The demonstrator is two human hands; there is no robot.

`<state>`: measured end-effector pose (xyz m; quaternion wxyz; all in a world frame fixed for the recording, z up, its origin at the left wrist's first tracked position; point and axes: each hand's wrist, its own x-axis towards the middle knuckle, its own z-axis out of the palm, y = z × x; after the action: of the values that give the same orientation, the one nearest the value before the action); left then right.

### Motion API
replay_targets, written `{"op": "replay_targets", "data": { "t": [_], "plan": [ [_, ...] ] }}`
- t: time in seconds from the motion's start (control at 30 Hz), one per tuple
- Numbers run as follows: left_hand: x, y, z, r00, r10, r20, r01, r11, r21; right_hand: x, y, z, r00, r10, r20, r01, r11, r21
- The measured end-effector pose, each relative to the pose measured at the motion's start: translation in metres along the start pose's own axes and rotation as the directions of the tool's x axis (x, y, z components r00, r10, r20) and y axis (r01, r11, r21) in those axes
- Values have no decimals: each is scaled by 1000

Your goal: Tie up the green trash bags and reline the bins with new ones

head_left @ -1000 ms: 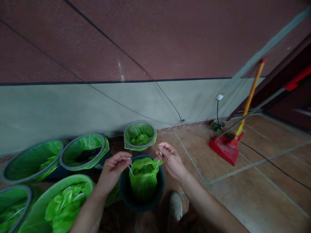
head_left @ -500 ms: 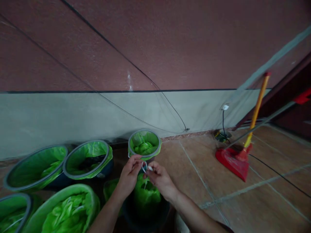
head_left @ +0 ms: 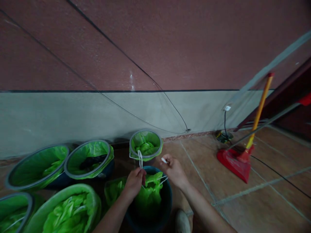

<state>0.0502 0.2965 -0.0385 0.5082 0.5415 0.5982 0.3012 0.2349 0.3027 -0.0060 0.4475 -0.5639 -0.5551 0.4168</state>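
A dark round bin [head_left: 165, 207] stands on the floor right below me with a green bag [head_left: 149, 197] gathered inside it. My left hand [head_left: 134, 182] is closed on a white drawstring [head_left: 140, 157] whose loop sticks up above the fingers. My right hand [head_left: 173, 171] is closed on the other white string, which runs down to the bag's mouth. The two hands are a short way apart above the bin.
Several bins lined with green bags [head_left: 145, 144] [head_left: 88, 158] [head_left: 36, 166] [head_left: 64, 210] stand along the wall at left. A red broom with a yellow handle [head_left: 236, 161] leans at right. Black cables [head_left: 279, 173] cross the tiled floor. My shoe [head_left: 182, 221] is beside the bin.
The hands first came together above the bag with the strings, then drew apart. The left hand now holds a loop upright. The camera view dropped slightly.
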Motion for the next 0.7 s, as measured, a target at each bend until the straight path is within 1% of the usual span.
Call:
{"op": "replay_targets", "data": {
  "t": [0.03,0.1,0.2,0.3,0.4,0.43,0.47,0.5,0.6,0.67,0.7],
  "plan": [
    [2,-1,-1,1000,-7,-20,7,999,-33,-1,3,-4,1000,19,24,-16,992,-124],
    [3,-3,-1,999,-16,-37,12,996,-91,-6,6,-10,991,104,83,-72,944,-322],
    [2,-4,2,999,-36,-30,33,993,-111,-17,9,-11,969,213,127,-104,815,-570],
    [1,-3,3,999,-49,-16,47,995,-88,-27,13,-7,937,275,214,-33,682,-731],
    [1,-1,1,999,-53,-13,52,997,-57,-29,13,-2,881,342,328,75,584,-809],
    [1,-1,0,999,-53,-15,52,998,-47,-29,10,-2,867,351,352,101,569,-816],
    [1,-2,-1,999,-49,-17,49,998,-37,-28,7,-2,859,347,375,118,580,-806],
    [2,-2,-1,999,-42,-20,41,999,-31,-26,3,-3,857,327,399,124,620,-775],
    [4,-3,-1,1000,-14,-7,13,999,-31,-23,-11,-6,874,195,446,126,795,-594],
    [6,-3,2,1000,-18,19,18,999,-27,-24,-17,-7,874,119,472,144,863,-485],
    [7,-2,4,999,-16,40,17,1000,-22,-24,-19,-6,865,85,494,159,888,-432]
  ]
}}
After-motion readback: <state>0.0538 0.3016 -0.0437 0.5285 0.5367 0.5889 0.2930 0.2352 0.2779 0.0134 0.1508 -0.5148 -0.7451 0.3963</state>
